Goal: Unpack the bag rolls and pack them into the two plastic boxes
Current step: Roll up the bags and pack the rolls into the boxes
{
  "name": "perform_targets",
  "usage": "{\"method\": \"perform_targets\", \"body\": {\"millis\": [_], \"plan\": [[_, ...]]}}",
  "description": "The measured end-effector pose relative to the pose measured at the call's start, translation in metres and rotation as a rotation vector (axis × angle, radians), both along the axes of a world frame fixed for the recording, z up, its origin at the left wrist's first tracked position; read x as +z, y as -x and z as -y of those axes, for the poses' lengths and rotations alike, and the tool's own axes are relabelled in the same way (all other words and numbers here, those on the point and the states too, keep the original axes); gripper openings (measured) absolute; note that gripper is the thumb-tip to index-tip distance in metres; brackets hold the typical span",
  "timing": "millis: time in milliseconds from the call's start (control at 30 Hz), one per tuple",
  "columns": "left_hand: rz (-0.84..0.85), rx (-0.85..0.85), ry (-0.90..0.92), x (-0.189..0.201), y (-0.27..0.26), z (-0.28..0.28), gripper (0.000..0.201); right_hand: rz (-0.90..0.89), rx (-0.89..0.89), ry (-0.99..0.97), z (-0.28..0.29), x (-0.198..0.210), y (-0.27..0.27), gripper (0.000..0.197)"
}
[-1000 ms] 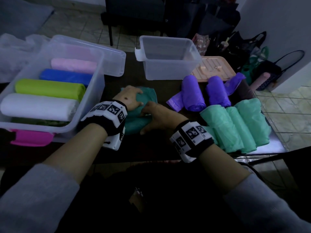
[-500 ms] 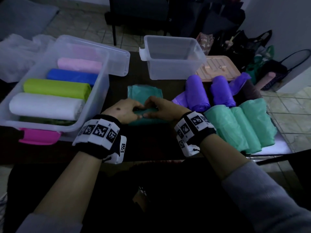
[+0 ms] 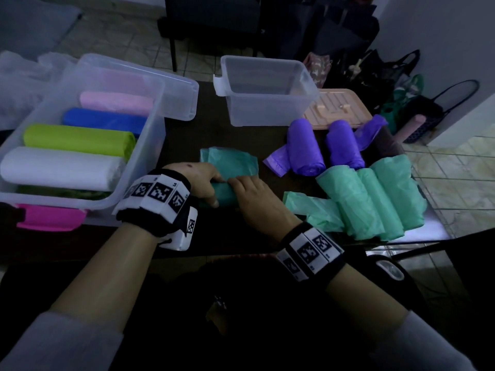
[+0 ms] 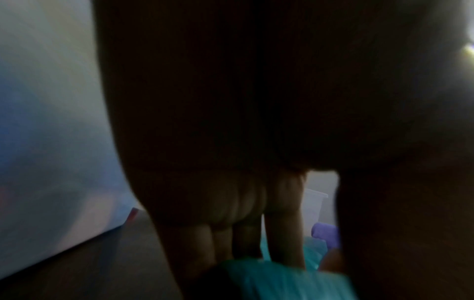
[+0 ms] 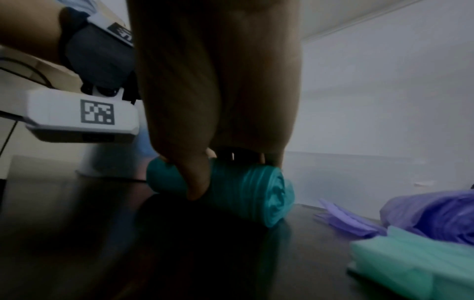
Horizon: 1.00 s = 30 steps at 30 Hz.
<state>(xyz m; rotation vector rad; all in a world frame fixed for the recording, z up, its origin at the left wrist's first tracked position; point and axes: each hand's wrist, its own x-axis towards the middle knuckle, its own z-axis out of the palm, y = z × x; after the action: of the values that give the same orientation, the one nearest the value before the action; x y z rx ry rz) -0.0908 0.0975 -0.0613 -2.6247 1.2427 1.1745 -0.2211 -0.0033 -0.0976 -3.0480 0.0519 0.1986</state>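
now both hands, left hand (image 3: 199, 180) and right hand (image 3: 258, 200), clamp the teal plastic bag roll (image 5: 246, 189) on the dark table (image 3: 214, 129); since a second ago its loose tail (image 3: 230, 162) has been rolled shorter, so packing into the empty clear plastic box (image 3: 267, 113) seems near.

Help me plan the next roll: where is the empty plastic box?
In the head view the empty plastic box stands at the table's far edge, centre-right, behind the purple rolls and beside the peach lid.
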Motion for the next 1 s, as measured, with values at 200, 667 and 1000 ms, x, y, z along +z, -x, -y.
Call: {"method": "perform_targets", "body": {"millis": [200,667,1000], "plan": [[0.087,0.194,0.256,0.001,0.008,0.002,0.07,-0.211,-0.05,-0.065,0.01,0.013,-0.024,0.059],[0.134,0.17,0.147,0.006,-0.001,0.012,0.058,-0.158,-0.116,-0.131,0.014,0.03,-0.039,0.056],[-0.019,0.203,0.121,0.009,-0.006,0.006,0.061,-0.072,-0.119,-0.138,0.004,0.02,-0.023,0.056]]}}
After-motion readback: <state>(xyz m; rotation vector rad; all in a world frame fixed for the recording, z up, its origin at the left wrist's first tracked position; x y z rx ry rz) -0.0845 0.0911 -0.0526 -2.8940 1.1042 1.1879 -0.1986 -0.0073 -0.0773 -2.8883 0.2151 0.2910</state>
